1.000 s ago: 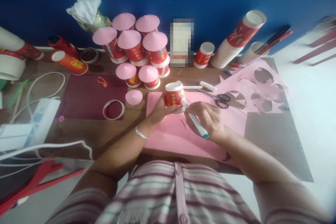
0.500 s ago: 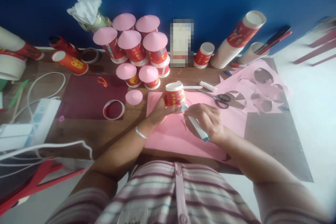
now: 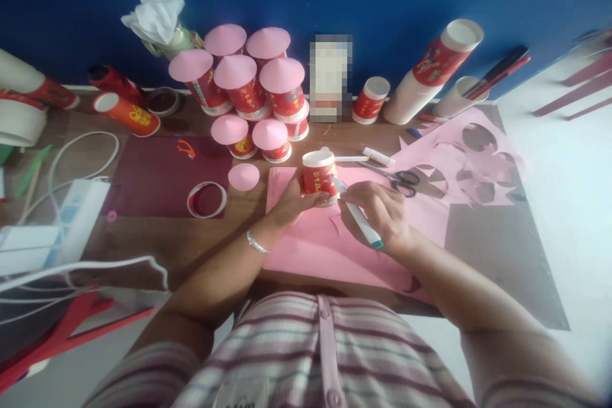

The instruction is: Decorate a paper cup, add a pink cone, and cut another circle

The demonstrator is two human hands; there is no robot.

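Observation:
A short red paper cup [image 3: 316, 177] with gold print and a white rim stands upright above the pink paper. My left hand [image 3: 299, 199] is closed around its left side and lower front, the thumb across the front. In my right hand [image 3: 380, 207] is a white utility knife [image 3: 359, 222] with a teal end, gripped like a pen. Its pointed tip meets the cup's right side. Under both hands lies a sheet of pink paper [image 3: 306, 248], with thin curved marks or slits showing on it.
Several red cups with pink cone tops [image 3: 235, 73] stand back left, near a loose pink cone [image 3: 243, 176]. Scissors [image 3: 405, 182], a glue stick [image 3: 379, 157] and cut pink scraps [image 3: 449, 146] lie right. A white ring [image 3: 206, 200] rests on maroon paper [image 3: 162, 191]. Tall cup stacks [image 3: 435, 70] stand behind.
The knife tip has moved slightly up and to the right along the cup's side, my right hand with it. My left hand keeps the cup almost in place.

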